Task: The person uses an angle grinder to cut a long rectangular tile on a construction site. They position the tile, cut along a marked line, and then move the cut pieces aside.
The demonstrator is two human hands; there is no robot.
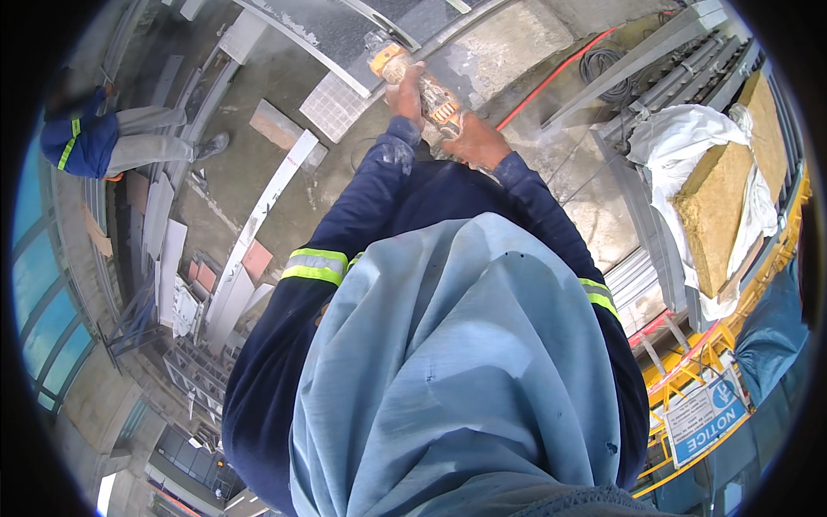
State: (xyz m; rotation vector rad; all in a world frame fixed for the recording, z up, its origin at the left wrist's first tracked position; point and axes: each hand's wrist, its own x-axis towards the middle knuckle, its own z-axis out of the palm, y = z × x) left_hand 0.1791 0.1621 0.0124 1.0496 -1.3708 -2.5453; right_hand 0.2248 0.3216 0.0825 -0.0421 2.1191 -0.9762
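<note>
Both my hands grip a yellow and black angle grinder (419, 84) held out ahead of me. My left hand (404, 93) wraps its front part near the disc guard. My right hand (475, 140) holds the rear body. The grinder's head touches the edge of a long grey stone slab (320, 33) that runs across the top of the view. My dark blue sleeves with reflective bands and a light blue cloth fill the lower middle.
Another person (95, 142) in blue and grey crouches at the far left. A small tiled square (332, 105) and a reddish tile (277, 125) lie on the concrete floor. Metal profiles, a red hose (560, 71), white sheeting over a yellowish block (715, 202) stand right.
</note>
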